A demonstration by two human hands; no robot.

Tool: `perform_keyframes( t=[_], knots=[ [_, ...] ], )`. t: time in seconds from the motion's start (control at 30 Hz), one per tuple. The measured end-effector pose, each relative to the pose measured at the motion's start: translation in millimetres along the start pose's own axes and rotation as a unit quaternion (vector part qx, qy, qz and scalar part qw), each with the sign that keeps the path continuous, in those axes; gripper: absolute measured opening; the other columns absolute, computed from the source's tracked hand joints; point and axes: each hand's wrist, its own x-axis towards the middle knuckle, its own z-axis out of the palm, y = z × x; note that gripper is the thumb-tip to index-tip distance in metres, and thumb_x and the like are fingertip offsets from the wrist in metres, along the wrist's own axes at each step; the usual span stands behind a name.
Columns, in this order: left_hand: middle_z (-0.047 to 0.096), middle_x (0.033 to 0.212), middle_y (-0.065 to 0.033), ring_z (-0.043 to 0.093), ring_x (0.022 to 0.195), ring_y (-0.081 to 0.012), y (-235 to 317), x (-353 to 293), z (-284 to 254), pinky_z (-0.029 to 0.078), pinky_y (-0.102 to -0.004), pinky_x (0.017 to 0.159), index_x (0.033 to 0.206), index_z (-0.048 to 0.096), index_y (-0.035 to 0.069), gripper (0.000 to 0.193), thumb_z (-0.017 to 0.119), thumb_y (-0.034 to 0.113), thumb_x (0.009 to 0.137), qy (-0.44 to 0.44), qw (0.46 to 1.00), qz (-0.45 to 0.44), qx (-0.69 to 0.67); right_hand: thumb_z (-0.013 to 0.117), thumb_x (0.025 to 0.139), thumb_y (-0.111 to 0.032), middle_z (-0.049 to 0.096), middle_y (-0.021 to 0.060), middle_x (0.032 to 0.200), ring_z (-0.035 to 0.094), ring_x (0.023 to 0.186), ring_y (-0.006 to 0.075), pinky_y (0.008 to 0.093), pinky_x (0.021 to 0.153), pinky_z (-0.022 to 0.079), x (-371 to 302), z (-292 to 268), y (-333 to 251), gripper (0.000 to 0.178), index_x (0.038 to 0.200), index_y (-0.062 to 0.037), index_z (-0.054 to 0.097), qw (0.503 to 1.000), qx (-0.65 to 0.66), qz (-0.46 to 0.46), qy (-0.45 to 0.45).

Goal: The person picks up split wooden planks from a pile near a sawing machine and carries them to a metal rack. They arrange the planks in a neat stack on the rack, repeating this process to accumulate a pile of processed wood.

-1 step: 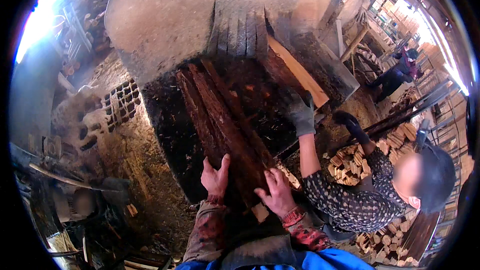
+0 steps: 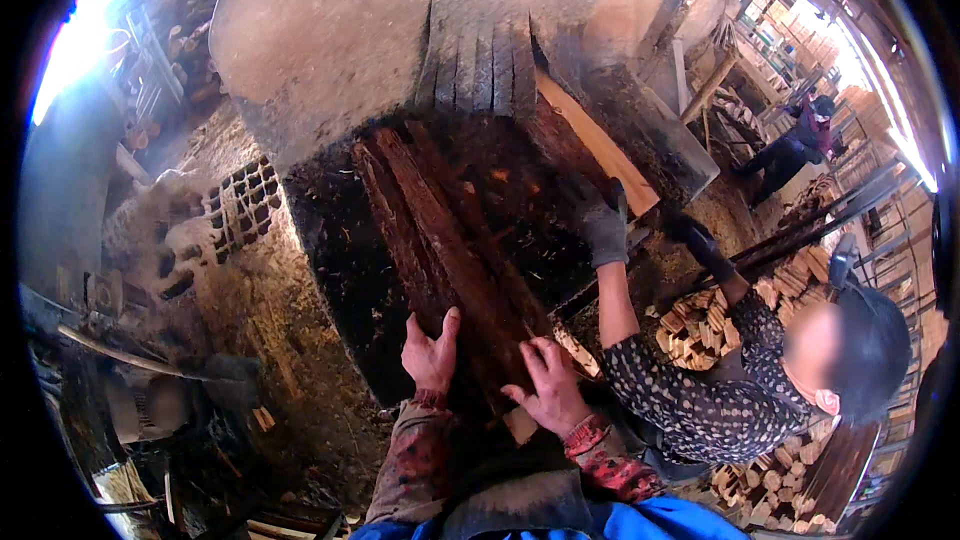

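Note:
Dark, bark-covered wood slabs [image 2: 445, 220] lie lengthwise on a blackened machine table, running away from me. At their near left end is my left hand [image 2: 430, 355], thumb and fingers stretched apart against the wood. My right hand [image 2: 552, 385] rests on the near right side, fingers spread and touching the slab. A small pale wood piece [image 2: 521, 425] shows below it. To the right, a co-worker's grey-gloved hand [image 2: 603, 230] is at the near end of a fresh-cut, orange-faced plank [image 2: 595, 140]. The undersides of the slabs are hidden.
Dark hanging strips [image 2: 480, 65] cover the machine's opening ahead. The co-worker [image 2: 690, 400] leans in close on my right, beside stacked split wood [image 2: 700, 330]. Another person [image 2: 800, 145] stands farther off at right. Sawdust-covered ground [image 2: 260, 310] lies left of the table.
My right hand has shifted slightly up and left along the slab. The co-worker's dark-gloved hand has moved left toward the plank's end. My left hand stays in place.

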Motion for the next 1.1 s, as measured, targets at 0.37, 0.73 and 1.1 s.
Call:
perform_keyframes(
  t=[0.37,0.73,1.1],
  knots=[
    [0.065,0.104,-0.0233,0.063,0.094,-0.0368,10.4,-3.0,-0.5,0.048,-0.05,0.08,0.135,0.044,-0.005,0.097,0.067,0.067,0.074,0.011,1.0,0.002,0.019,0.065,0.087,-0.028,0.052,0.0216,0.113,0.054,0.103,0.0388,0.043,0.087,0.047,38.2,24.8,83.6,0.047,0.122,0.003,0.055,0.993,0.075,0.093,0.023],
    [0.069,0.096,-0.0192,0.066,0.091,-0.0373,26.1,-4.2,-3.2,0.051,-0.0427,0.077,0.116,0.058,0.002,0.069,0.07,0.056,0.075,0.045,0.999,0.016,0.012,0.069,0.081,-0.034,0.045,0.0326,0.128,0.046,0.117,0.0481,0.0494,0.095,0.044,48.9,41.7,122.5,0.064,0.13,-0.0004,0.048,0.98,0.091,0.155,-0.085],
    [0.069,0.094,-0.0211,0.066,0.09,-0.0382,12.4,-9.1,1.5,0.051,-0.0433,0.076,0.116,0.058,0.0,0.07,0.072,0.055,0.074,0.09,0.995,0.045,0.019,0.072,0.079,-0.025,0.058,0.0181,0.102,0.057,0.098,0.0355,0.0423,0.084,0.049,11.4,1.3,124.5,0.039,0.106,0.0008,0.061,0.982,0.095,0.159,-0.042]
  ],
)
